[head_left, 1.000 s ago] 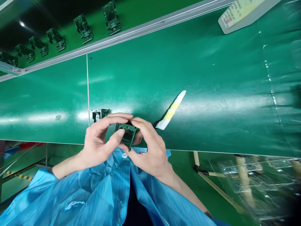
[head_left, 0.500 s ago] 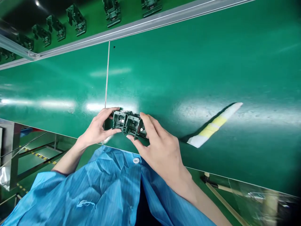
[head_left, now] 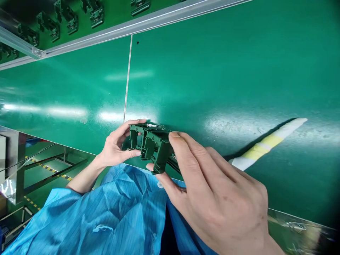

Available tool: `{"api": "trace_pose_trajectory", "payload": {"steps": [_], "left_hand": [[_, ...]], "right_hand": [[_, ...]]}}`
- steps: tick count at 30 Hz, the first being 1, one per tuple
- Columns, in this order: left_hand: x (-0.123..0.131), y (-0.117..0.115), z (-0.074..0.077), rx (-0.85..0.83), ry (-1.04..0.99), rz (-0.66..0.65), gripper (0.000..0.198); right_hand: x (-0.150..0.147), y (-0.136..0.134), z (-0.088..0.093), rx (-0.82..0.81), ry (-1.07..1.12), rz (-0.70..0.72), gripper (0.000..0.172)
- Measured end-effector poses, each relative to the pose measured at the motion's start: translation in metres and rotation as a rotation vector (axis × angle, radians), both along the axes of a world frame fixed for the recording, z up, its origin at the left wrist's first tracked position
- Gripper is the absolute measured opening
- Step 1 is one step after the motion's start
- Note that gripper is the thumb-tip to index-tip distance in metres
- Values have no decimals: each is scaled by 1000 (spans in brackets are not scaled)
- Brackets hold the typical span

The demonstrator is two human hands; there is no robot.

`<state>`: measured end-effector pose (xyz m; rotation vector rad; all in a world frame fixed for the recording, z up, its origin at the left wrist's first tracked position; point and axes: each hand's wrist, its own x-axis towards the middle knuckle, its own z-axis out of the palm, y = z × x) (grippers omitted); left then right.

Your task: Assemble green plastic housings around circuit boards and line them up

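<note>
Left hand and right hand each pinch a dark green plastic housing, thumb below and fingers above, at the near edge of the green conveyor belt. The two housings appear to touch, though their joint is unclear. A white-and-yellow strip lies to the right.

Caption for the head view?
Left hand and right hand grip dark green plastic parts at a green table.

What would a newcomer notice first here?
Two bare hands, the left hand and the big right hand near the camera, pinch dark green plastic parts together at the near edge of the glossy green table. To the right lies a white and yellow strip, and a row of dark parts stands at top left.
</note>
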<state>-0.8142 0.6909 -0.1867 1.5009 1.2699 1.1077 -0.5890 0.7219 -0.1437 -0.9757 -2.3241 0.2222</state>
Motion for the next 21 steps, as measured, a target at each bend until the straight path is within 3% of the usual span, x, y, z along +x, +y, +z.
{"api": "trace_pose_trajectory", "payload": {"steps": [6, 9, 12, 15, 18, 21], "left_hand": [[1, 2, -3, 37, 87, -29, 62], [-1, 7, 4, 117, 227, -67, 64], [-3, 15, 23, 361, 541, -116, 72], [-3, 23, 51, 539, 861, -182, 78], [-1, 26, 74, 494, 991, -258, 79], [2, 28, 85, 450, 1013, -309, 76]], "right_hand": [[5, 2, -9, -42, 56, -15, 51], [7, -3, -16, -98, 120, -31, 54], [2, -11, -31, -267, 294, -101, 59], [-7, -18, -49, -587, 552, -127, 60], [-16, -21, -62, -834, 772, -25, 59], [-18, -20, -67, -907, 852, 13, 59]]}}
